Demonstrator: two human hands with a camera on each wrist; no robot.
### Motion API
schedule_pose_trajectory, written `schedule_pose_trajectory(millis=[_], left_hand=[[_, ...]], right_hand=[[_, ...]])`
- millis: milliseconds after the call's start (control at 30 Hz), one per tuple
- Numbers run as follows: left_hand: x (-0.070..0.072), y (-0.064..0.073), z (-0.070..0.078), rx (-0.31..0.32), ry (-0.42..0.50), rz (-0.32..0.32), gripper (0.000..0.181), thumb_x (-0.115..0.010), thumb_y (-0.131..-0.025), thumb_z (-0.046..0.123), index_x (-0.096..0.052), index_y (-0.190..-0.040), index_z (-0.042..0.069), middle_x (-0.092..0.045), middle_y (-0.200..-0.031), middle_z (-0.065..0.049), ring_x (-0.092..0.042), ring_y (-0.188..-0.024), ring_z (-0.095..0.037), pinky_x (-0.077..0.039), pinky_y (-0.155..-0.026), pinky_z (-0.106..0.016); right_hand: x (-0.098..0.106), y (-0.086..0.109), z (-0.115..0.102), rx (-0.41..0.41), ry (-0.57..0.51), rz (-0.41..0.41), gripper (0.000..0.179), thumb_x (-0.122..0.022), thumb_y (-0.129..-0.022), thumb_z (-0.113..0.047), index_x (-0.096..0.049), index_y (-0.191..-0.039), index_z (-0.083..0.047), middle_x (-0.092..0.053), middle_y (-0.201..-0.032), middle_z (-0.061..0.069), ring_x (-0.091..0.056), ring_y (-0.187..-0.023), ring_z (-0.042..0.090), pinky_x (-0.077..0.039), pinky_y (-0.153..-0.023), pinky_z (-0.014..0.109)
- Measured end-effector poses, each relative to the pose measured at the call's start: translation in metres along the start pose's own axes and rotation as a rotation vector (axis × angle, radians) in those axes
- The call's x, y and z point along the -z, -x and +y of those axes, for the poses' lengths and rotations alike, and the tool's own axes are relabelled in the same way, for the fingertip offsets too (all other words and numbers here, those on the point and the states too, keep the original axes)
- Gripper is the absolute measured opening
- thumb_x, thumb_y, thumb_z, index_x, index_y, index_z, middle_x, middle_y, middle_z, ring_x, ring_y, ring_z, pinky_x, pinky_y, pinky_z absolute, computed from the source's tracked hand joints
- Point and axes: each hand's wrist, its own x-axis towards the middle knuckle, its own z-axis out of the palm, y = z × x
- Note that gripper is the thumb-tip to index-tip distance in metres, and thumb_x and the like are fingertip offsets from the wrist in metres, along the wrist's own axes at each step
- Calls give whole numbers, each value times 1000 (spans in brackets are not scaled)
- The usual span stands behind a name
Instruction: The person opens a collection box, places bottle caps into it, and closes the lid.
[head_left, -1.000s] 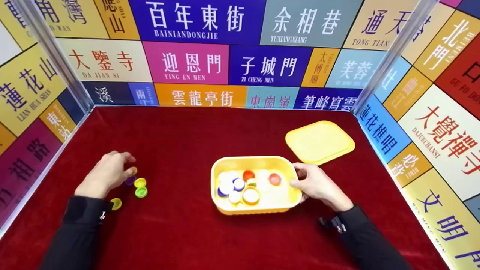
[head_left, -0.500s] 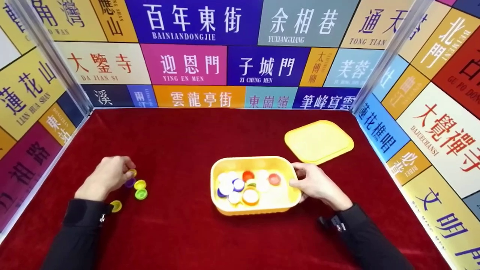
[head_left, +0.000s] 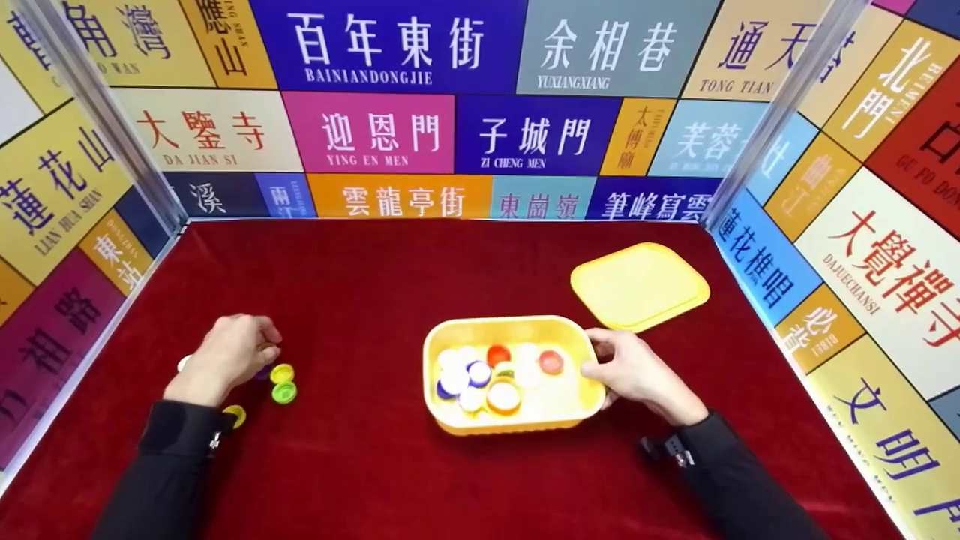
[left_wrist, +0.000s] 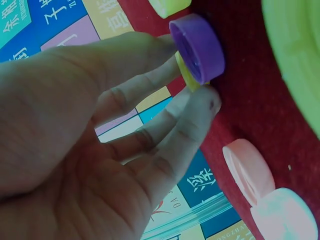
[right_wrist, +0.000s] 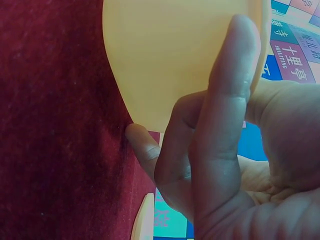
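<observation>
My left hand [head_left: 225,358] is over a loose group of plastic bottle caps at the left. In the left wrist view its thumb and fingers close around a yellow bottle cap [left_wrist: 184,73], partly hidden behind a purple cap [left_wrist: 211,50]. Close to that hand lie a yellow cap [head_left: 283,373], a green cap [head_left: 284,392] and a yellow-green cap [head_left: 237,416]. My right hand [head_left: 637,373] grips the right rim of a yellow plastic box [head_left: 517,427], thumb over the edge and fingers outside. Several white, purple, red and orange caps sit inside the box.
A flat yellow lid [head_left: 641,285] lies behind the box to the right. Left of my left hand a white cap [head_left: 184,363] shows; a pink cap [left_wrist: 247,170] appears beside it at wrist level. Dark red cloth [head_left: 360,480] covers the table, with printed panels on three sides.
My left hand has shifted slightly right, its fingers now covering the orange-yellow cap seen before. A white cap has come into view left of it. The right hand keeps its grip on the box.
</observation>
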Motion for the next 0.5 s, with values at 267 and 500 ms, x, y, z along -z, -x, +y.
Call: schedule_pose_trajectory(millis=[267, 500], left_hand=[[-2, 4, 7, -11, 4, 30, 8, -83, -98, 2, -80, -103, -3, -76, -100, -25, -68, -92, -39, -60, -86, -57], [0, 3, 20, -40, 32, 84, 10, -80, -102, 2, -81, -109, -5, -75, -106, -27, -70, -95, -41, -63, -91, -61]], right_hand=[[-2, 2, 1, 6, -11, -6, 55, -75, -103, -5, -68, -158, -6, -78, -123, 28, -79, -66, 23, -70, -59, 41], [-3, 0, -1, 14, -2, 2, 54, -75, -103, -5, -68, -157, -6, -78, -121, 28, -78, -65, 22, -70, -59, 42]])
